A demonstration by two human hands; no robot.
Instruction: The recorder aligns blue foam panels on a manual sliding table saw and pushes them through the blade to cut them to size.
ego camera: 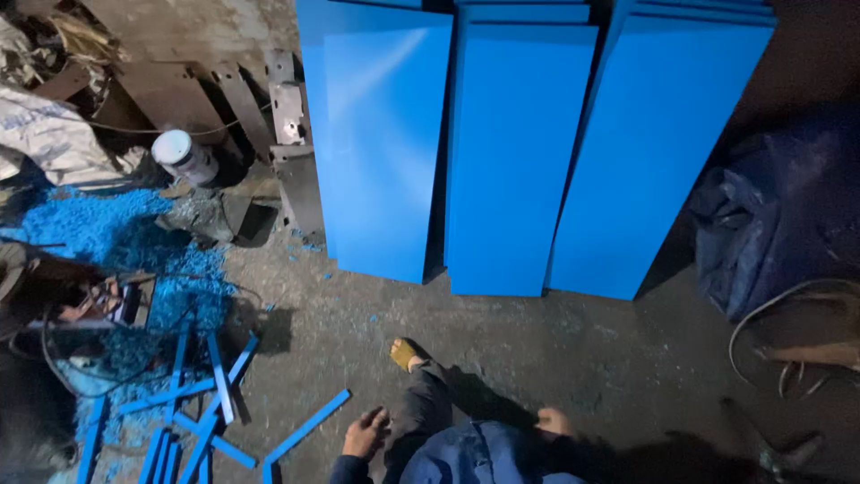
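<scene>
**Hands free over strips and panels**

Hands first: my left hand (365, 434) hangs low beside my knee with the fingers loosely curled and nothing in them. My right hand (554, 420) rests against my dark trouser leg, also holding nothing, though I cannot tell how far its fingers are spread. Between them my foot (405, 354) in a yellow sandal is set forward on the concrete floor (502, 350), so I judge my weight is mid-step.

Just left of my left hand lie the blue strips (215, 403), crossed over one another in a loose heap, as if dropped rather than stacked. Further left, blue shavings (98, 229) spread over the floor around a small machine (121, 300) with cables.

Well ahead of both hands three stacks of blue panels (520, 152) stand on their lower edges and lean back, probably so their faces stay off the gritty floor. Left of them a white can (182, 154) lies tilted among metal brackets (288, 112). Far right of my right hand sits a dark tarp bundle (779, 215).
</scene>
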